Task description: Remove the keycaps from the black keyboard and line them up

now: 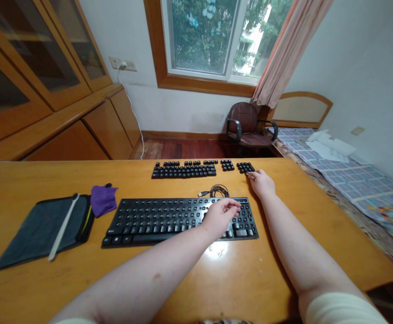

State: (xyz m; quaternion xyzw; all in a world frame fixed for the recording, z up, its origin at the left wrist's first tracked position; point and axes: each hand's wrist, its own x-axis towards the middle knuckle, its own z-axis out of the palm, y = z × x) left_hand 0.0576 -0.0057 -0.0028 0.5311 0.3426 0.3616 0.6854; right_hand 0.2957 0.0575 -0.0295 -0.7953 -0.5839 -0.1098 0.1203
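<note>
A black keyboard (155,220) lies on the desk in front of me. Many of its keys, mostly in the upper rows and on the right, are bare sockets, while caps show along the lower edge. Over its right part hovers my left hand (218,218), fingers loosely stretched to the right with nothing visible in them. My right hand (263,183) reaches to the near corner of the number-pad keycaps (244,167), its fingertips pinched on a keycap there, mostly hidden. Farther left stand the main keycaps (184,171) in rows and a small keycap group (227,165).
A coiled USB cable (219,191) lies behind the keyboard. On the left are a dark grey pouch (37,231), a pale flat stick (63,229) across it and a purple cloth (102,201). Beyond the desk (142,283) stand a chair (245,119) and a bed (345,175).
</note>
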